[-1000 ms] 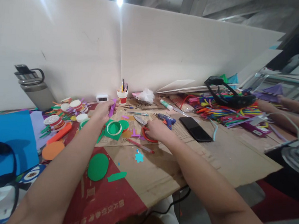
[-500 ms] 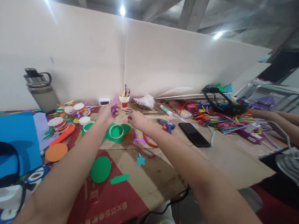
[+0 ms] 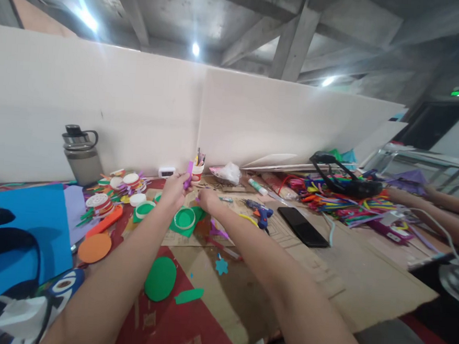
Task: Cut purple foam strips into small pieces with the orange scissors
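Observation:
A purple strip (image 3: 189, 175) stands upright in the fingers of my left hand (image 3: 178, 189), in front of a small cup of pens (image 3: 198, 171). Close on its right, my right hand (image 3: 207, 199) has its fingers bent together over the cardboard; what they hold, if anything, is too small to tell. Below the hands lie a green piece with a white ring (image 3: 184, 218) and a similar ringed piece (image 3: 145, 209). A green disc (image 3: 160, 279), a green strip (image 3: 189, 296) and a blue star shape (image 3: 222, 266) lie nearer the front.
On the left are a bottle (image 3: 83, 159), blue sheet (image 3: 21, 225) and orange disc (image 3: 94, 248). To the right lie a glue gun (image 3: 262, 212), a black phone (image 3: 303, 227) and colourful strips (image 3: 329, 202). Another person's arms (image 3: 427, 209) reach in at far right.
The camera view has shifted, so the table appears lower. My left hand, still with the purple strip, and my right hand have come closer together.

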A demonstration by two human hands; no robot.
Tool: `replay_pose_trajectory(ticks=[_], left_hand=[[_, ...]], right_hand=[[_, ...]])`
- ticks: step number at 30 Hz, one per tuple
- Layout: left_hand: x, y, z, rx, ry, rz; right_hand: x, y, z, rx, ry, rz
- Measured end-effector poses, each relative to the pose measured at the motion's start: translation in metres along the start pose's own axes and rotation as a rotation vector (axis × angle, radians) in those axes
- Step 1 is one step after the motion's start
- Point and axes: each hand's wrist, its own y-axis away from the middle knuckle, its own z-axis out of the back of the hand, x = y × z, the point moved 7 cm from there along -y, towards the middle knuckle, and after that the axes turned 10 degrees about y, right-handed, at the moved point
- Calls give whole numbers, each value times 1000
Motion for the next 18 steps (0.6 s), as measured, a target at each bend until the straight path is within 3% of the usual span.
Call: replay_pose_trajectory(ticks=[7,10,14,18], left_hand=[[12,-3,11,-42,-170,-112],[28,-1,8,31,-244,-79],[46,6,-6,168,-328,-14],[45,16,-19,224,-423,-14]], right_hand=[[-42,39,33,-278,-594,-62],[-58,56,41,-358,-825,-55],[-69,70,40,-443,-1337,-30],[-71,75,37,-429,-1469,-45]])
